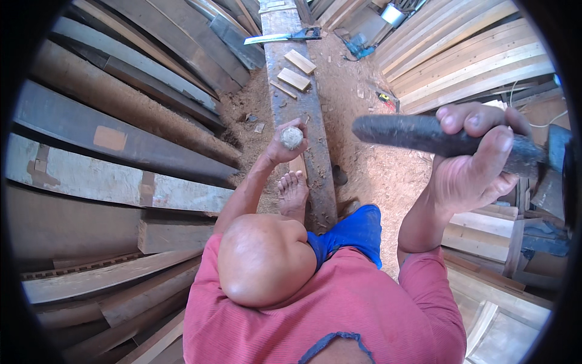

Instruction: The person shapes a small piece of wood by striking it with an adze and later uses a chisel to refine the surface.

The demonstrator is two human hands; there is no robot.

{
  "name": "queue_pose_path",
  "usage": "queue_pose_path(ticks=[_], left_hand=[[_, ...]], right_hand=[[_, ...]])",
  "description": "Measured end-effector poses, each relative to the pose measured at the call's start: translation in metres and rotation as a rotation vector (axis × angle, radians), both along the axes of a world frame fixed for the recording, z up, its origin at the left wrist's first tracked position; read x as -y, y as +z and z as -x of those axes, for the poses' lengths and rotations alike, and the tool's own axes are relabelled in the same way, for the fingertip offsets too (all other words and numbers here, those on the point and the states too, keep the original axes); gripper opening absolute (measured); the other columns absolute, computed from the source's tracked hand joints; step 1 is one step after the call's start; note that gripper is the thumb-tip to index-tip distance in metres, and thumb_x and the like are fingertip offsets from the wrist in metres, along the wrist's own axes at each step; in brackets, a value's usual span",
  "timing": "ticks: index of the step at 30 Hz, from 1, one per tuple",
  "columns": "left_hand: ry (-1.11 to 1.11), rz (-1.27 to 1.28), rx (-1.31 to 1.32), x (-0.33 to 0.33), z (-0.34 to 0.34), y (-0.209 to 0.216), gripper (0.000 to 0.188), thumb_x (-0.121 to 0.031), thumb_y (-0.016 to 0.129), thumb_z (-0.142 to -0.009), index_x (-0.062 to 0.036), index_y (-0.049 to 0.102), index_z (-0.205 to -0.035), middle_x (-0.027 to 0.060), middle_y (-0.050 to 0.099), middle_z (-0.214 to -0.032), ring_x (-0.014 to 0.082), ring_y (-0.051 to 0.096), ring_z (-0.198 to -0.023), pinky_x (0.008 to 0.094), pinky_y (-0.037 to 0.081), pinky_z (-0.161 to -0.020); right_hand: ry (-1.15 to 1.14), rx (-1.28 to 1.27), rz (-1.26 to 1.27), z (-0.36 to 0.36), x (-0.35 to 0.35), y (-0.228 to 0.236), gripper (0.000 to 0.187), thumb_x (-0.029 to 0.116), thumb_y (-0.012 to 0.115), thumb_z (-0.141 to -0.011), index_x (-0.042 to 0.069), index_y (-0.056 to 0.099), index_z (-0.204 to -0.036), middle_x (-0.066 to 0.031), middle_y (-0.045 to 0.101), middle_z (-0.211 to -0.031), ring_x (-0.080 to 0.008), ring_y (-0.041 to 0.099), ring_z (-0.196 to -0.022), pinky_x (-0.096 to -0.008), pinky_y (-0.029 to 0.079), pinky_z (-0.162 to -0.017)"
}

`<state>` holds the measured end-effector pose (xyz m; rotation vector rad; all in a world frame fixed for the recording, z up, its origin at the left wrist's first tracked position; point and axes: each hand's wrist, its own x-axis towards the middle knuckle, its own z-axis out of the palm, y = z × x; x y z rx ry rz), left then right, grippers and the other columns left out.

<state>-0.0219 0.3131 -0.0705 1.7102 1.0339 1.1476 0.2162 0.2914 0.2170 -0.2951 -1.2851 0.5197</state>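
My left hand [284, 144] is closed round an upright chisel [292, 138]; only its round, pale, worn top shows, and the blade is hidden below the fist. It stands over a narrow strip of wood [297, 164] on the long plank bench [320, 188], just ahead of my bare foot [293, 189]. Raised at the right, my right hand [476, 158] grips the dark wooden handle of a hammer [412, 133]. The handle's rounded butt points left, and the far end, near the right rim, is partly cut off and unclear.
Farther along the bench lie small wood pieces [294, 79] and a handsaw [282, 36] set crosswise. Planks [109, 139] lean closely on the left; stacked boards [467, 60] stand at the right. Shavings [370, 194] cover the floor, with a yellow-black tape measure [383, 97] near the boards.
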Motion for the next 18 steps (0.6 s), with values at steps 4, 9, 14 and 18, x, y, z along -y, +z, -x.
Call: queue_pose_path(ticks=[4, 9, 14, 18], left_hand=[[-0.033, 0.074, 0.009, 0.002, 0.002, -0.007, 0.015, -0.007, 0.067, -0.076, -0.0048, 0.058, -0.088, 0.0035, 0.059, -0.078, 0.0104, 0.055, -0.074, 0.0286, 0.048, -0.066], [0.064, -0.129, -0.019, 0.013, -0.007, -0.005, 0.016, -0.01, 0.068, -0.077, -0.0043, 0.06, -0.091, 0.0065, 0.065, -0.086, 0.0124, 0.06, -0.079, 0.0305, 0.05, -0.073], [0.055, -0.027, -0.191, 0.005, 0.004, -0.014, 0.015, -0.011, 0.067, -0.075, -0.0055, 0.056, -0.084, 0.0082, 0.058, -0.078, 0.0173, 0.057, -0.071, 0.0309, 0.048, -0.067], [0.08, 0.002, -0.019, 0.008, 0.004, -0.003, 0.015, -0.01, 0.066, -0.075, -0.0056, 0.054, -0.081, 0.0066, 0.054, -0.074, 0.0163, 0.053, -0.067, 0.0307, 0.045, -0.063]], right_hand=[[0.364, 0.024, 0.101, 0.003, -0.011, -0.034, 0.036, 0.033, 0.043, -0.101, 0.003, 0.062, -0.096, -0.0094, 0.064, -0.082, -0.0258, 0.061, -0.066, -0.0453, 0.053, -0.074], [-0.023, 1.544, 0.573, 0.017, -0.016, -0.156, 0.042, 0.021, 0.071, -0.08, -0.001, 0.056, -0.112, -0.0247, 0.064, -0.078, -0.0429, 0.061, -0.069, -0.0435, 0.052, -0.068], [0.009, 1.126, 0.672, 0.035, -0.007, -0.104, 0.037, 0.014, 0.069, -0.08, -0.002, 0.056, -0.111, -0.0235, 0.067, -0.086, -0.0382, 0.068, -0.079, -0.0445, 0.053, -0.072], [-0.1, 0.719, 0.57, 0.034, -0.006, -0.032, 0.022, 0.018, 0.072, -0.083, 0.001, 0.063, -0.095, -0.0086, 0.067, -0.079, -0.018, 0.063, -0.069, -0.0336, 0.052, -0.065]])
